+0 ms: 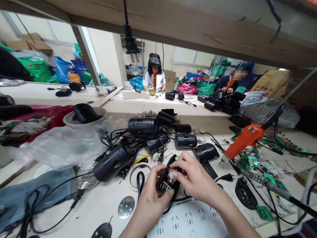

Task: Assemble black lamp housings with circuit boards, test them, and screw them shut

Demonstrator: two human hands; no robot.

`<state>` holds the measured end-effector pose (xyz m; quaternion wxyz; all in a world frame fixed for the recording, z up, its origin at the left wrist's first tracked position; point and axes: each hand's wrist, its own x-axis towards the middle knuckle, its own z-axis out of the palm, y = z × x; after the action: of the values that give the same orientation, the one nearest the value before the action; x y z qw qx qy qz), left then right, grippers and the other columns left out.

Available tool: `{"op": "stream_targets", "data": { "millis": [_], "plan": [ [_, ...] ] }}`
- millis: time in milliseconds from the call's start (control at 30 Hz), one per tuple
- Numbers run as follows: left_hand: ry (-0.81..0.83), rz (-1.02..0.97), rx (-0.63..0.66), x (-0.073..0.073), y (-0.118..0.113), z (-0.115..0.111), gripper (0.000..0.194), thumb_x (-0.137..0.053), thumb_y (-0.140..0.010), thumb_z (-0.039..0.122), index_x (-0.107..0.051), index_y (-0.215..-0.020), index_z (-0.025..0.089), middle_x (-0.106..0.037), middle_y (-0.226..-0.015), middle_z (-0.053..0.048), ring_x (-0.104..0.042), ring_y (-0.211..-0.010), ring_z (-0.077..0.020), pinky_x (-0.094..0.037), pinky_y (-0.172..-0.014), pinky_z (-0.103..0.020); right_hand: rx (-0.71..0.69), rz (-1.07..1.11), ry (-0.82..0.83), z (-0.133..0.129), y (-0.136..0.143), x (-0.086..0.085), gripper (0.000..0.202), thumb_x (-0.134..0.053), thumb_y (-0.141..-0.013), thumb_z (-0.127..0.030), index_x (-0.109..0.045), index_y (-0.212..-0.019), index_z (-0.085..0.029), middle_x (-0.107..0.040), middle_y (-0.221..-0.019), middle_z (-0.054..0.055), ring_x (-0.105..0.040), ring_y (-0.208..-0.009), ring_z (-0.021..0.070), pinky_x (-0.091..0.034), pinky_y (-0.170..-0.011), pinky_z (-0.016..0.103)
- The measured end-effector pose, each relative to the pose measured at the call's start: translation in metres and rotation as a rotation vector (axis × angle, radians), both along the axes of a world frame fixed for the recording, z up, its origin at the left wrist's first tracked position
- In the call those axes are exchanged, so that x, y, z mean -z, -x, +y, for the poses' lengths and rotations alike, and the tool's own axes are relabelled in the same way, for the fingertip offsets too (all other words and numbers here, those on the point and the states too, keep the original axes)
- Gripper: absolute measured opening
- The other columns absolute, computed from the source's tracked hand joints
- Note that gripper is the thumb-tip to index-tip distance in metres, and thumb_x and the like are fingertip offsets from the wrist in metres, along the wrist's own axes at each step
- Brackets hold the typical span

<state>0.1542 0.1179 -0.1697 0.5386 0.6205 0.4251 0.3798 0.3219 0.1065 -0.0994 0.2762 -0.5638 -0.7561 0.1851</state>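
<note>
At the lower middle of the head view, my left hand (158, 191) wraps round the near left side of an open black housing (162, 180). Inside the housing show a small circuit board (165, 186), red wires and a whitish part (172, 175). My right hand (189, 168) reaches in from the right, its thumb and fingers pinched on the whitish part and its wires. Its fingertips partly cover that part. Just below both hands lies a white power strip (188, 219), and a roll of tape (131, 177) is to their left.
Black cylindrical housings (142, 125) with cables lie behind the hands. An orange electric screwdriver (245, 140) hangs at the right over green circuit boards (264, 211). A soldering iron (277, 190) is at the lower right. Two people sit across the bench under an overhead shelf (173, 29).
</note>
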Motion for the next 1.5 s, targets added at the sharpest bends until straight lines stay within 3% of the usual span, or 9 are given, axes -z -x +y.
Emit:
{"op": "stream_targets", "data": {
  "millis": [267, 433, 567, 733, 1000, 1167, 1267, 1367, 1500],
  "plan": [
    [-0.074, 0.041, -0.007, -0.003, 0.004, 0.000, 0.069, -0.062, -0.071, 0.016, -0.046, -0.137, 0.027, -0.060, -0.128, -0.009, -0.056, -0.118, -0.0281, -0.048, -0.095, -0.043, -0.069, 0.080, 0.101, 0.009, -0.002, -0.006, 0.016, -0.056, -0.083, -0.003, -0.057, -0.084, -0.019, -0.048, -0.089, -0.001, -0.052, -0.067, 0.0099, -0.044, -0.063, 0.023],
    [-0.004, -0.076, 0.028, -0.005, 0.004, 0.000, 0.067, -0.063, -0.074, 0.022, -0.046, -0.139, 0.025, -0.052, -0.141, -0.009, -0.046, -0.131, -0.0281, -0.041, -0.106, -0.043, -0.134, 0.054, -0.053, 0.006, -0.004, -0.004, 0.015, -0.050, -0.087, -0.006, -0.054, -0.083, -0.020, -0.050, -0.087, 0.001, -0.053, -0.076, 0.0141, -0.046, -0.066, 0.026],
    [0.125, -0.206, -0.006, -0.006, 0.005, 0.001, 0.068, -0.064, -0.075, 0.027, -0.044, -0.140, 0.029, -0.054, -0.138, -0.008, -0.059, -0.115, -0.0272, -0.052, -0.091, -0.040, -0.219, 0.012, -0.163, -0.002, -0.005, -0.003, 0.021, -0.042, -0.089, -0.004, -0.056, -0.090, -0.019, -0.052, -0.093, 0.005, -0.055, -0.082, 0.0162, -0.050, -0.073, 0.029],
    [0.162, -0.124, -0.022, -0.007, 0.008, 0.003, 0.072, -0.061, -0.079, 0.032, -0.035, -0.146, 0.031, -0.068, -0.109, -0.007, -0.065, -0.081, -0.0200, -0.054, -0.068, -0.033, -0.264, -0.135, -0.340, -0.009, -0.002, 0.005, 0.028, -0.043, -0.088, -0.004, -0.059, -0.109, -0.012, -0.057, -0.105, 0.013, -0.056, -0.096, 0.0224, -0.055, -0.081, 0.037],
    [0.387, -0.281, 0.046, -0.024, 0.013, 0.003, 0.083, -0.065, -0.066, 0.024, -0.037, -0.144, 0.033, -0.069, -0.097, -0.003, -0.064, -0.077, -0.0191, -0.052, -0.065, -0.031, -0.277, -0.385, -0.588, -0.010, 0.008, 0.024, 0.039, -0.038, -0.085, 0.004, -0.061, -0.116, -0.003, -0.063, -0.111, 0.019, -0.056, -0.103, 0.0274, -0.058, -0.084, 0.040],
    [0.532, -0.507, -0.014, -0.029, 0.012, 0.004, 0.057, -0.059, -0.080, 0.042, -0.043, -0.134, 0.030, -0.068, -0.098, -0.004, -0.066, -0.084, -0.0201, -0.052, -0.067, -0.029, -0.257, -0.345, -0.624, -0.011, 0.014, 0.023, 0.041, -0.037, -0.088, 0.003, -0.060, -0.121, -0.008, -0.066, -0.113, 0.017, -0.057, -0.102, 0.0267, -0.058, -0.082, 0.044],
    [0.520, -0.467, -0.081, -0.026, 0.009, 0.006, 0.055, -0.059, -0.079, 0.038, -0.043, -0.131, 0.029, -0.068, -0.090, -0.003, -0.065, -0.079, -0.0191, -0.050, -0.062, -0.027, -0.260, -0.203, -0.603, -0.013, 0.017, 0.021, 0.043, -0.036, -0.089, 0.002, -0.058, -0.123, -0.012, -0.065, -0.116, 0.015, -0.057, -0.107, 0.0244, -0.056, -0.086, 0.041],
    [0.512, -0.442, -0.107, -0.024, 0.008, 0.007, 0.056, -0.056, -0.078, 0.035, -0.041, -0.132, 0.028, -0.068, -0.094, -0.004, -0.065, -0.079, -0.0192, -0.051, -0.063, -0.029, -0.148, 0.057, -0.491, -0.016, 0.014, 0.023, 0.039, -0.039, -0.092, -0.003, -0.060, -0.120, -0.018, -0.064, -0.115, 0.012, -0.059, -0.107, 0.0212, -0.055, -0.090, 0.037],
    [0.465, -0.339, -0.110, -0.024, 0.008, 0.007, 0.056, -0.049, -0.082, 0.039, -0.040, -0.136, 0.029, -0.069, -0.103, -0.006, -0.067, -0.082, -0.0200, -0.052, -0.062, -0.030, 0.222, 0.364, -0.280, -0.015, 0.005, 0.030, 0.017, -0.050, -0.094, -0.019, -0.066, -0.100, -0.021, -0.066, -0.093, 0.006, -0.066, -0.082, 0.0183, -0.057, -0.070, 0.030]
  ]
}}
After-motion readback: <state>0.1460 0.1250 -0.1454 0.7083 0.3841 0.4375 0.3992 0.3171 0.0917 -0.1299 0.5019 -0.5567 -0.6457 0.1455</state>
